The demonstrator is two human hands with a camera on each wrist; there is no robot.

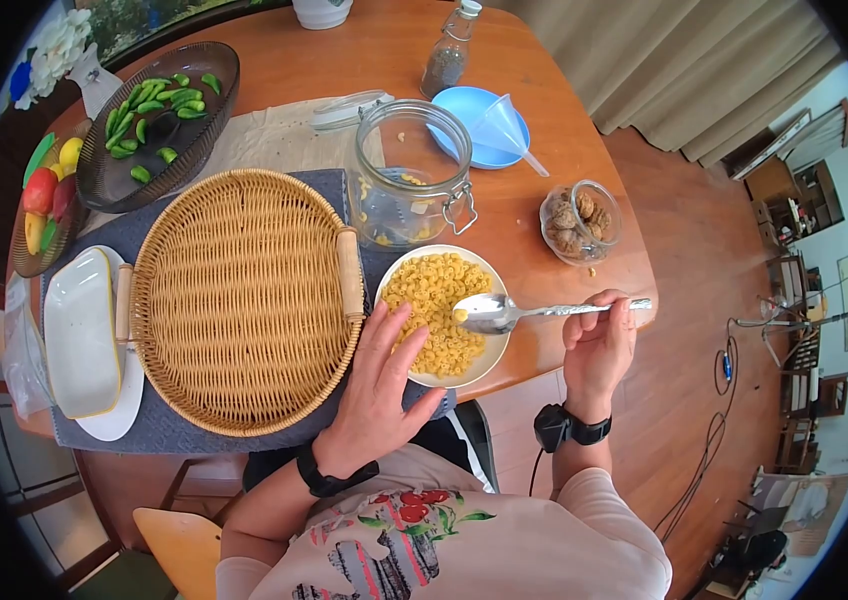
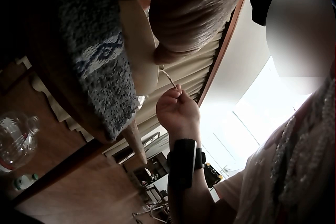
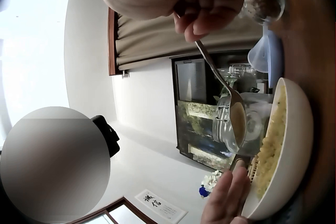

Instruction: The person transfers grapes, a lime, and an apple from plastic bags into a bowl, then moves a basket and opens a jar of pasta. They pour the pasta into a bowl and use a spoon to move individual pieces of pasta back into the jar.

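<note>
My right hand [image 1: 599,360] pinches the patterned handle of a metal spoon [image 1: 489,314]. The spoon's bowl hangs over a white bowl [image 1: 495,353] of yellow elbow macaroni [image 1: 444,340], and a small yellow piece shows in it. From the side, in the right wrist view, the spoon [image 3: 238,119] is tilted downward above the macaroni [image 3: 270,155]. My left hand [image 1: 374,405] has its fingers extended, with the fingertips at the near left rim of the white bowl. Just beyond that bowl stands an open glass clip-top jar [image 1: 412,215] with some macaroni inside.
A round wicker tray [image 1: 244,300] lies left of the bowl on a dark blue cloth. A blue plate with a funnel [image 1: 499,130], a glass jar of walnuts [image 1: 579,225] and a bottle [image 1: 446,55] stand behind. Green peppers fill a dark dish [image 1: 209,135]; a white dish [image 1: 84,330] sits far left.
</note>
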